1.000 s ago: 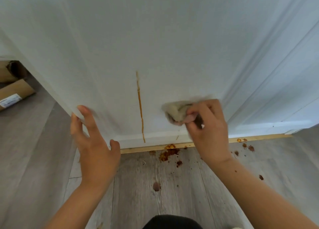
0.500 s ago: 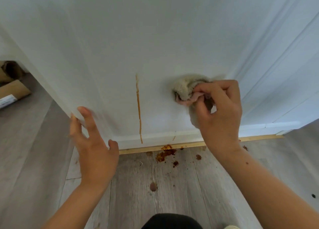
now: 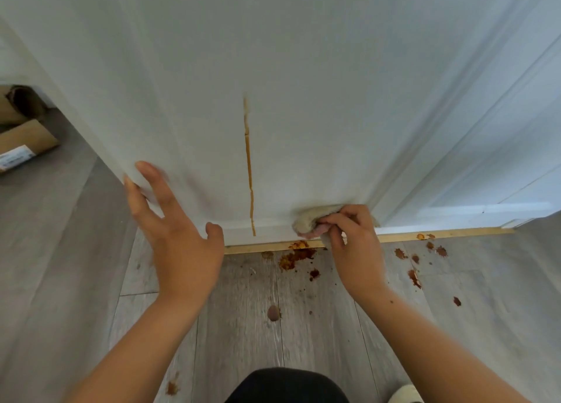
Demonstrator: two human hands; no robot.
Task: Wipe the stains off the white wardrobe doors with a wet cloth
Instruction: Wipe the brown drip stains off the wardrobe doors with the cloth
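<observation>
The white wardrobe door [image 3: 303, 68] fills the upper view. A thin orange-brown drip stain [image 3: 249, 168] runs down it to the bottom rail. My right hand [image 3: 355, 244] grips a crumpled beige cloth [image 3: 306, 220] and presses it against the door's bottom rail, right of the stain. My left hand [image 3: 173, 232] has its fingers spread straight and rests against the door's lower left edge.
Reddish-brown splatters [image 3: 296, 257] lie on the grey wood floor [image 3: 243, 311] below the door, with more spots [image 3: 416, 269] to the right. A light wooden strip [image 3: 440, 234] runs under the door. Cardboard boxes [image 3: 24, 141] lie at far left. A second white panel [image 3: 501, 159] stands at right.
My right hand moved the cloth up the door, then down to the bottom rail. My left hand stayed at the door's edge.
</observation>
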